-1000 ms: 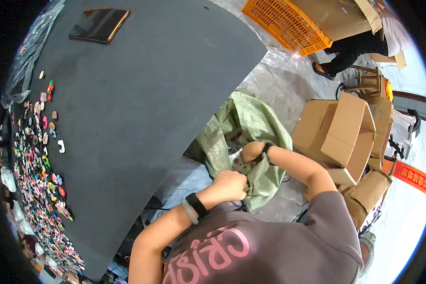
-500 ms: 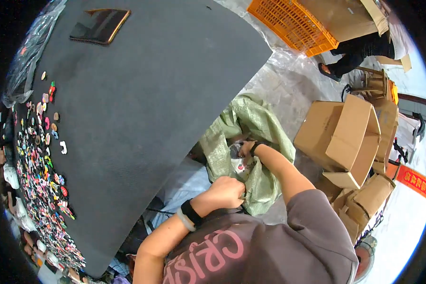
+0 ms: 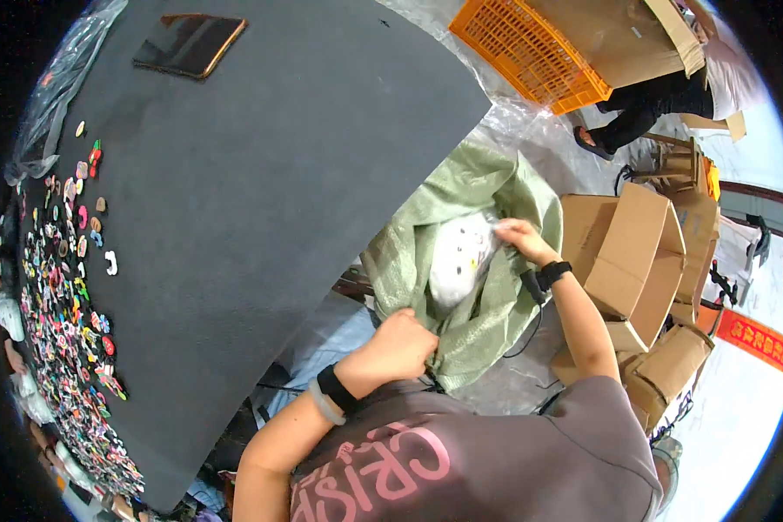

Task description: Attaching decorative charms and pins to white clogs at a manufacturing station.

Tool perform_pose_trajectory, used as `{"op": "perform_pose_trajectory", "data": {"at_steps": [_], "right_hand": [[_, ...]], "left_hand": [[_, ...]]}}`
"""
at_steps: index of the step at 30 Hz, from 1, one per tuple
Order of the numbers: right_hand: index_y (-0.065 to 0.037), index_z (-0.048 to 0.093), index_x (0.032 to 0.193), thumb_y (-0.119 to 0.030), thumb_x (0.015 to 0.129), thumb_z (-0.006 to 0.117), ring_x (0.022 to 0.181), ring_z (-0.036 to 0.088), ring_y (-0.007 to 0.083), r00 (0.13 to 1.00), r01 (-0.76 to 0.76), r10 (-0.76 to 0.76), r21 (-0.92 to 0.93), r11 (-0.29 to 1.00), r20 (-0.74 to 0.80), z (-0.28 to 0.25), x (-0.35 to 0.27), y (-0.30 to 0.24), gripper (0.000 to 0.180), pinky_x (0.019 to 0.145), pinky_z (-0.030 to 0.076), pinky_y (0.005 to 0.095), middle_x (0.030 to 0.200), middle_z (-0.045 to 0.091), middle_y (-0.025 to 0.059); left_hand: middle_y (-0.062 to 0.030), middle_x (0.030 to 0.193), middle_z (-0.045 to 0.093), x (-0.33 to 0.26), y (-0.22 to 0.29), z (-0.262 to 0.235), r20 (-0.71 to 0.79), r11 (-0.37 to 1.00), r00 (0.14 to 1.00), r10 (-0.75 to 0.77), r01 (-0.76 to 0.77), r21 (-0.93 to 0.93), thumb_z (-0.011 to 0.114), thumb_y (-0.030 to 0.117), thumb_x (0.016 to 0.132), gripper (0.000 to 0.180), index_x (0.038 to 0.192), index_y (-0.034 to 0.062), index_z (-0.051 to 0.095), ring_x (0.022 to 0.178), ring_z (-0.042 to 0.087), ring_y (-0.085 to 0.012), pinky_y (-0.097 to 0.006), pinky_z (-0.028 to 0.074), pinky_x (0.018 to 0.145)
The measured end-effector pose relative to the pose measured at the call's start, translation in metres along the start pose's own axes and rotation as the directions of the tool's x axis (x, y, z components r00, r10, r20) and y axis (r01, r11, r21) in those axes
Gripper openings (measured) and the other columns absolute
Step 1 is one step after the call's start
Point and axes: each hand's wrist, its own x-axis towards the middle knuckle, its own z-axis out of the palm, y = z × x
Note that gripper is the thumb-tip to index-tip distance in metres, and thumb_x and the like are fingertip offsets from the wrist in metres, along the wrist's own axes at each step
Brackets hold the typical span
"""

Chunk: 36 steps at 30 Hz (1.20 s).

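A pale green woven sack stands with its mouth wide beside the table edge. My left hand is closed in a fist on the sack's near rim. Inside the mouth shows a clear plastic bag filled with white pieces that have small dark and yellow marks. At the right side of the mouth, my right hand pinches this bag by its upper corner. The bag's lower end is hidden in the sack. Both wrists wear dark bands.
A dark grey table bears a phone and many small colourful charms along its left. Cardboard boxes stand to the right. An orange crate and a person's legs are at the far right.
My right hand has come up from deep in the sack toward its right rim, bringing the plastic bag of white pieces into view. The left hand keeps hold of the rim.
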Motion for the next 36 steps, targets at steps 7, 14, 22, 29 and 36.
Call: {"op": "perform_pose_trajectory", "data": {"at_steps": [7, 14, 22, 29, 36], "right_hand": [[-0.001, 0.057, 0.127, -0.024, 0.097, 0.056, 0.113, 0.060, 0.0242, 0.953, 0.289, -0.053, 0.840, 0.458, -0.299, -0.007, -0.030, -0.028, 0.038, 0.100, 0.045, 0.0411, 0.123, 0.064, 0.0110], [-0.008, 0.055, 0.134, -0.032, 0.096, 0.053, 0.127, 0.051, 0.0302, 0.795, 0.573, -0.254, 0.819, 0.017, -0.551, -0.022, -0.095, -0.053, 0.045, 0.110, 0.035, 0.0536, 0.134, 0.058, 0.0112], [-0.006, 0.047, 0.142, -0.029, 0.092, 0.060, 0.130, 0.048, 0.0264, 0.656, 0.666, -0.368, 0.735, -0.130, -0.659, -0.058, -0.159, -0.082, 0.056, 0.110, 0.036, 0.0487, 0.146, 0.047, 0.0144], [-0.002, 0.038, 0.147, -0.025, 0.094, 0.059, 0.140, 0.034, 0.0286, 0.624, 0.461, -0.536, 0.822, -0.335, -0.568, -0.034, -0.180, -0.133, 0.062, 0.119, 0.017, 0.0527, 0.153, 0.037, 0.0148], [-0.002, 0.024, 0.151, -0.021, 0.100, 0.052, 0.133, 0.042, 0.0259, 0.099, 0.636, -0.690, -0.488, 0.598, -0.717, 0.064, -0.133, -0.224, 0.061, 0.117, 0.026, 0.0448, 0.150, 0.039, 0.0183]], "left_hand": [[-0.0051, 0.071, 0.064, -0.017, -0.018, -0.028, -0.055, 0.940, 0.996, -0.063, 0.078, 0.332, 0.064, 0.014, 0.065, 0.007, 0.062, 0.0119, 0.070, 0.085, 0.061, -0.0203, -0.035, 0.043, 0.089], [-0.0040, 0.079, 0.060, -0.021, -0.030, -0.011, -0.239, 0.844, 0.971, -0.022, 0.146, 0.517, 0.060, 0.014, 0.070, 0.012, 0.064, 0.0106, 0.070, 0.092, 0.058, -0.0210, -0.040, 0.040, 0.103], [-0.0058, 0.070, 0.060, -0.026, -0.072, 0.006, -0.285, 0.839, 0.955, -0.079, 0.218, 0.499, 0.060, 0.014, 0.070, 0.015, 0.058, 0.0120, 0.068, 0.087, 0.059, -0.0235, -0.043, 0.043, 0.096], [-0.0139, 0.127, 0.050, -0.057, -0.079, -0.020, -0.442, 0.877, 0.769, -0.462, 0.469, -0.101, 0.043, 0.023, 0.097, 0.033, 0.118, 0.0005, 0.052, 0.124, 0.044, -0.0250, -0.037, 0.033, 0.108], [-0.0190, 0.156, 0.031, -0.072, -0.062, -0.024, -0.176, 0.656, 0.791, -0.586, 0.335, -0.677, 0.036, 0.030, 0.105, 0.052, 0.146, -0.0009, 0.035, 0.145, 0.028, -0.0319, -0.035, 0.018, 0.119]]}}
